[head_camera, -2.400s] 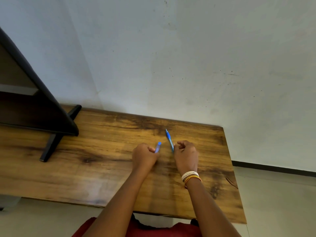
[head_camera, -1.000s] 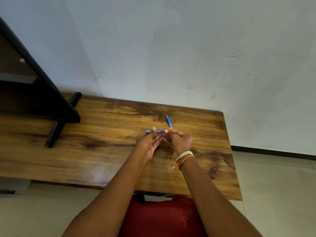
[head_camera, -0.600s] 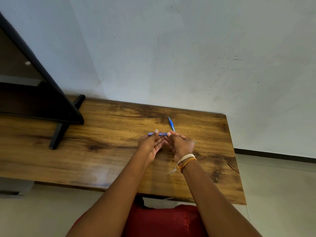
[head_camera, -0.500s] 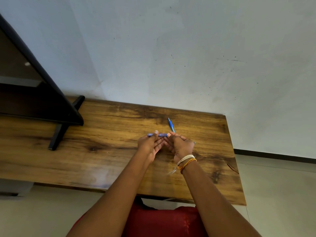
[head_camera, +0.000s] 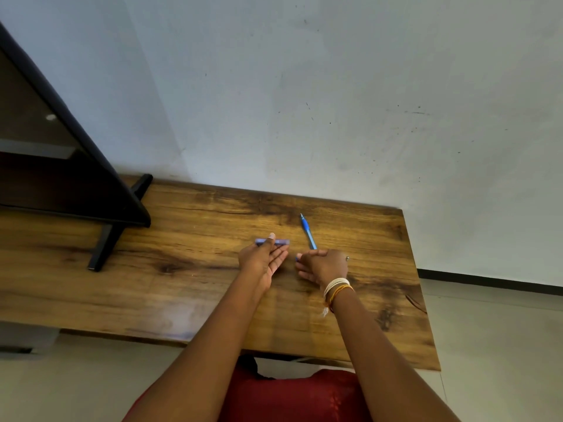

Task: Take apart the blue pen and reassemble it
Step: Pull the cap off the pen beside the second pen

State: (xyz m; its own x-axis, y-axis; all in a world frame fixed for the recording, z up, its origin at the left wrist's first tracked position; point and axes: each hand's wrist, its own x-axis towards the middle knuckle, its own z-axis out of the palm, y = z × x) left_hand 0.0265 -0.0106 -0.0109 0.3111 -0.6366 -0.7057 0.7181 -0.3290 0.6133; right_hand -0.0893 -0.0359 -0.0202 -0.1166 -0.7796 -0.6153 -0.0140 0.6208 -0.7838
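I see the blue pen in two parts on the wooden table (head_camera: 189, 278). My left hand (head_camera: 262, 259) pinches the pale barrel piece (head_camera: 281, 241) between thumb and fingertips, just left of the tipped front half (head_camera: 307, 232). My right hand (head_camera: 323, 264) curls over that half's near end; whether it grips, I cannot tell. I judge lining both pieces on one axis before pushing matters most

Both forearms are bare. The right wrist wears white and orange thread bracelets (head_camera: 336, 288); a ring (head_camera: 347, 258) sits on the right hand (head_camera: 324, 264). Red clothing (head_camera: 292, 397) covers the lap.
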